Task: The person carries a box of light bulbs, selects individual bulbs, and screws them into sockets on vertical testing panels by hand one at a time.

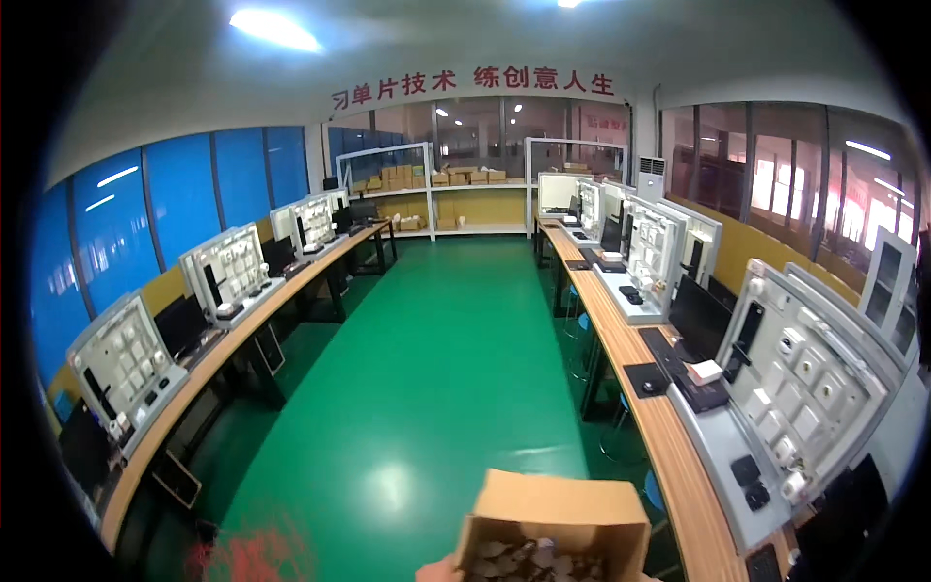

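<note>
Two crowded sides, one cardboard box (561, 500) low ahead

Tables (669, 427) are carrying white panels (651, 247) and monitors (700, 315) left and right; stools (653, 491) are standing by the right one, near the box. Green floor (417, 339) is running between. Your left hand (439, 570) is showing at the lower edge, gripping the box's left side; your right hand (648, 578) is barely showing, its grip impossible to tell.

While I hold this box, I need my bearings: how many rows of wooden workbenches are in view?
2: a left row beside the blue panes, and a right row opposite it. Others could be out of view.
</note>
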Tool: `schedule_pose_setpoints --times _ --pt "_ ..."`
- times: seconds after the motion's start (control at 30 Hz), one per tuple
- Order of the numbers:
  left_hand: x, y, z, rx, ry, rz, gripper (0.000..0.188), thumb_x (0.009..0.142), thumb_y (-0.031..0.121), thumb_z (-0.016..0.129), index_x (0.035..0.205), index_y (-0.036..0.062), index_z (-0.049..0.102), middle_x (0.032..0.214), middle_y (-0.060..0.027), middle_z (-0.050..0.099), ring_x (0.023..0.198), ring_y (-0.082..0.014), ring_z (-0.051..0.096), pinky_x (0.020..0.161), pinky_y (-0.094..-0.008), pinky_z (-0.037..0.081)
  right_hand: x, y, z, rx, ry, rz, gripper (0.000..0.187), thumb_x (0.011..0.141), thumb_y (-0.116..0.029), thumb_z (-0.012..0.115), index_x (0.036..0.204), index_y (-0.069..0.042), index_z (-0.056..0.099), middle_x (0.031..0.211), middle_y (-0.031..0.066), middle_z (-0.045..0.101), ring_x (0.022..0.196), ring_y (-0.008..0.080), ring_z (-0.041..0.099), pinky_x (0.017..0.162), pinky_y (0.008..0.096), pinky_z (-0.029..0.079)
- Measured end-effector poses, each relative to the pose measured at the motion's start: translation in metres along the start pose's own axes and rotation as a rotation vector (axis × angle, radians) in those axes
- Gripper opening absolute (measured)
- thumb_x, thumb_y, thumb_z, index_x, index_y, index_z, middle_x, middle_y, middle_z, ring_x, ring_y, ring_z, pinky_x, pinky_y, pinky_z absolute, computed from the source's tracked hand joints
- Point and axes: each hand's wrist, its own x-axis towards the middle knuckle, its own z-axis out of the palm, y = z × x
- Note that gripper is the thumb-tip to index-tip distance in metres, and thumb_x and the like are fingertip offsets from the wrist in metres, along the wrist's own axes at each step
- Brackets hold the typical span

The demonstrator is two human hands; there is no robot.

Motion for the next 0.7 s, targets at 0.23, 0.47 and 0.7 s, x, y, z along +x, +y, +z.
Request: schedule_pose_setpoints --times 0.23,0.47,0.7 --pt "0.315 0.066 -0.017 0.054 0.003 0.145 0.032 0.082 0.026 0.054 0.108 0.0090 0.061 0.090 -0.0217 0.067 0.083 -0.0437 0.063 0.072 -0.0517 0.051 0.251 -0.033 0.061 -0.055 0.188 0.229 0.023 0.086 -0.027 0.060 0.088 -0.005 0.067 0.074 0.0208 0.065 0.070 0.0393 0.064 0.061 0.0495 0.051" --pt "0.545 0.073 -0.151 -0.095 -0.065 -0.115 0.042 0.088 0.033 0.052 0.122 0.0091 0.059 0.116 -0.0191 0.063 0.107 -0.0404 0.058 0.092 -0.0474 0.047 0.636 -0.147 0.060 -0.055 0.141 -0.109 0.021 0.086 -0.026 0.059 0.095 -0.008 0.066 0.072 0.0177 0.065 0.067 0.0370 0.063 0.059 0.0481 0.050" --pt "0.757 -0.008 -0.186 -0.132 0.267 -0.413 0.039 0.085 0.033 0.055 0.108 0.0010 0.061 0.099 -0.0256 0.065 0.094 -0.0462 0.060 0.082 -0.0531 0.049 0.959 -0.322 0.116 0.026 0.018 -0.525 0.018 0.087 -0.022 0.058 0.086 -0.005 0.062 0.063 0.0194 0.061 0.058 0.0394 0.061 0.053 0.0484 0.050"
